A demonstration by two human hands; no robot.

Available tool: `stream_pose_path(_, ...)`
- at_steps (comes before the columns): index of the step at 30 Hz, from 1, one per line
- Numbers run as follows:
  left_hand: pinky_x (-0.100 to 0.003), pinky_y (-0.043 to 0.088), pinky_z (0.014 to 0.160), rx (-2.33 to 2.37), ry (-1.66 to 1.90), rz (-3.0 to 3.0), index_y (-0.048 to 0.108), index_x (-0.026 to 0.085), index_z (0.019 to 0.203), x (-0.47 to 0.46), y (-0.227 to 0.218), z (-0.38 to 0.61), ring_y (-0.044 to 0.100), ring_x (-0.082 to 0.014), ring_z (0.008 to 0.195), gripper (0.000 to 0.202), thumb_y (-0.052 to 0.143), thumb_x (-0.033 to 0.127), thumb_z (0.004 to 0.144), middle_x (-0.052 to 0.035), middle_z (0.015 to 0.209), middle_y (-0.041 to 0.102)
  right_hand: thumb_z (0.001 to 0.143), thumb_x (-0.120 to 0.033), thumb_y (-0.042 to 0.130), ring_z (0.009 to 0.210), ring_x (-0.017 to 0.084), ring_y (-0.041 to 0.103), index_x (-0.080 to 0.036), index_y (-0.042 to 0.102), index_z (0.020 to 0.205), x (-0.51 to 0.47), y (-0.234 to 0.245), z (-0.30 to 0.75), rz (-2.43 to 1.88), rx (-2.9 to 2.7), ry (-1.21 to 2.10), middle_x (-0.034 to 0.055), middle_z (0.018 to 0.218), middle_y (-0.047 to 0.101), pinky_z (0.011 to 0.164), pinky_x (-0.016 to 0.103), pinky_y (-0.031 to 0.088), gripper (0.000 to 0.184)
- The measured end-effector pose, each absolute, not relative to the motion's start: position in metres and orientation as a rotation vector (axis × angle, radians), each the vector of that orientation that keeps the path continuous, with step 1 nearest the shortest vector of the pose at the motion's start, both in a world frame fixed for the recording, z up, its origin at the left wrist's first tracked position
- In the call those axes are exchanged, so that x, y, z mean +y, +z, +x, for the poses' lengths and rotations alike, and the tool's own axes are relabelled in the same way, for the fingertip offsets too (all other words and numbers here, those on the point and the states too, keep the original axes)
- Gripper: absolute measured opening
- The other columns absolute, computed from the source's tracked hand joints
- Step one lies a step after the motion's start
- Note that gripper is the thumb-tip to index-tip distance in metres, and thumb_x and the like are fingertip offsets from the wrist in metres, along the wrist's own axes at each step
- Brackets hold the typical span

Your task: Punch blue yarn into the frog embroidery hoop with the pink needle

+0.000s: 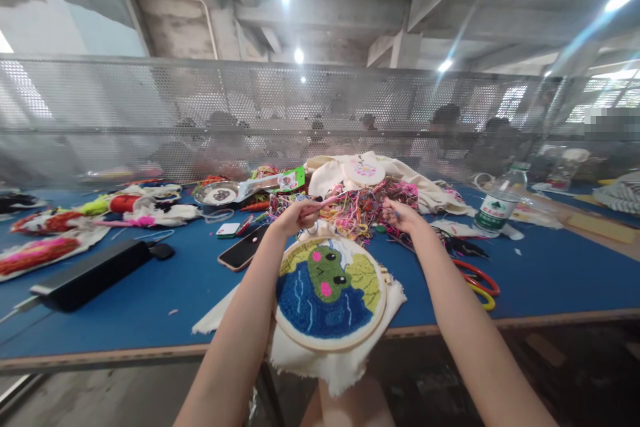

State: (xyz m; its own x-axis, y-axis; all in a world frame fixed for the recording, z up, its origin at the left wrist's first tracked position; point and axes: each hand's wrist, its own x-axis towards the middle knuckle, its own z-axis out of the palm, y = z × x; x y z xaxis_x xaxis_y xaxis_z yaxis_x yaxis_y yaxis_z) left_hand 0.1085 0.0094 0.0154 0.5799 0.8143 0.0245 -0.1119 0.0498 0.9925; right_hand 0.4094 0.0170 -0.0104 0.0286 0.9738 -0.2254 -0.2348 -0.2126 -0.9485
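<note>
My left hand is closed around a slim pink punch needle, its tip pointing right over the yarn. Across from it, my right hand has its fingers pinched together at the right side of a tangled pile of coloured yarn; whatever is between them is too small to make out. Below and between my forearms, a round embroidery hoop leans on the table edge. Its cream cloth hangs down, and a green frog is worked in yarn on blue and yellow-green.
A phone and a black box-shaped device lie left on the blue table. A metal bowl stands behind. To the right are a water bottle and red and yellow rings. A perforated metal screen closes the back.
</note>
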Motion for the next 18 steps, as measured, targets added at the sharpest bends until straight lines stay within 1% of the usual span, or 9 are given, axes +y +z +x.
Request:
stream_pose_path(2, -0.019, 0.013, 0.036, 0.649, 0.832, 1.313, 0.064, 0.011, 0.078, 0.009, 0.016, 0.113, 0.015, -0.0055, 0.033, 0.023, 0.05, 0.029, 0.075, 0.009, 0.036, 0.022, 0.089, -0.032, 0.053, 0.091, 0.018, 0.06, -0.015, 0.053, 0.114, 0.013, -0.007, 0.401, -1.219, -0.926, 1.521, 0.0078, 0.11, 0.058, 0.076, 0.037, 0.052, 0.031)
stream_pose_path(4, -0.019, 0.012, 0.035, 0.654, 0.89, 1.279, 0.064, 0.011, 0.078, 0.01, 0.016, 0.117, 0.014, -0.0053, 0.033, 0.023, 0.048, 0.028, 0.075, 0.0094, 0.036, 0.021, 0.091, -0.033, 0.048, 0.064, 0.01, 0.059, -0.013, 0.056, 0.1, 0.009, -0.004, 0.393, -1.19, -0.988, 1.6, 0.0052, 0.089, 0.062, 0.053, 0.023, 0.051, 0.024)
stream_pose_path(6, -0.019, 0.01, 0.034, 0.682, 0.955, 1.242, 0.064, 0.011, 0.077, 0.011, 0.015, 0.12, 0.012, -0.0049, 0.031, 0.022, 0.047, 0.027, 0.075, 0.0101, 0.035, 0.019, 0.093, -0.036, 0.041, 0.038, 0.003, 0.042, -0.014, 0.053, 0.083, 0.004, -0.002, 0.383, -1.144, -1.057, 1.674, 0.0008, 0.066, 0.059, 0.031, 0.012, 0.031, 0.027)
stream_pose_path(8, -0.018, 0.008, 0.033, 0.723, 1.024, 1.203, 0.063, 0.011, 0.077, 0.014, 0.014, 0.122, 0.011, -0.0043, 0.03, 0.021, 0.048, 0.026, 0.076, 0.0108, 0.034, 0.018, 0.094, -0.038, 0.038, 0.028, 0.0, 0.027, -0.016, 0.047, 0.074, 0.001, -0.001, 0.375, -1.094, -1.126, 1.751, -0.0015, 0.057, 0.056, 0.025, 0.01, 0.016, 0.031)
stream_pose_path(10, -0.018, 0.009, 0.032, 0.772, 1.096, 1.163, 0.063, 0.011, 0.079, 0.016, 0.012, 0.122, 0.011, -0.0039, 0.029, 0.021, 0.049, 0.026, 0.078, 0.0111, 0.035, 0.019, 0.093, -0.04, 0.038, 0.026, 0.0, 0.023, -0.017, 0.044, 0.072, -0.001, -0.002, 0.368, -1.052, -1.185, 1.824, -0.0018, 0.055, 0.056, 0.024, 0.01, 0.011, 0.032)
stream_pose_path(12, -0.017, 0.016, 0.032, 0.831, 1.16, 1.125, 0.062, 0.01, 0.082, 0.018, 0.012, 0.122, 0.019, -0.0036, 0.029, 0.022, 0.049, 0.028, 0.082, 0.0095, 0.038, 0.029, 0.093, -0.04, 0.038, 0.024, 0.0, 0.02, -0.017, 0.043, 0.072, 0.0, -0.004, 0.364, -1.016, -1.233, 1.879, -0.0025, 0.053, 0.055, 0.023, 0.011, 0.01, 0.032)
stream_pose_path(15, -0.021, 0.044, 0.048, 0.925, 1.245, 1.069, 0.059, 0.011, 0.097, 0.019, 0.012, 0.121, 0.052, -0.0079, 0.053, 0.025, 0.049, 0.032, 0.089, -0.0006, 0.071, 0.059, 0.094, -0.039, 0.035, 0.024, 0.0, 0.016, -0.017, 0.045, 0.077, 0.001, -0.008, 0.36, -0.944, -1.293, 1.921, -0.0059, 0.05, 0.05, 0.024, 0.011, 0.009, 0.03)
stream_pose_path(16, -0.027, 0.05, 0.06, 0.954, 1.274, 1.049, 0.057, 0.012, 0.104, 0.019, 0.013, 0.121, 0.059, -0.0116, 0.068, 0.026, 0.05, 0.033, 0.089, -0.0042, 0.088, 0.061, 0.094, -0.038, 0.035, 0.024, 0.0, 0.015, -0.017, 0.046, 0.079, 0.001, -0.009, 0.359, -0.913, -1.311, 1.924, -0.0072, 0.05, 0.047, 0.024, 0.011, 0.009, 0.028)
stream_pose_path(18, -0.038, 0.052, 0.076, 1.007, 1.332, 1.008, 0.054, 0.014, 0.113, 0.019, 0.014, 0.12, 0.06, -0.0183, 0.091, 0.031, 0.052, 0.033, 0.088, -0.0081, 0.11, 0.058, 0.093, -0.036, 0.039, 0.025, -0.001, 0.017, -0.018, 0.046, 0.082, 0.0, -0.01, 0.358, -0.852, -1.345, 1.918, -0.0095, 0.05, 0.043, 0.026, 0.01, 0.01, 0.022)
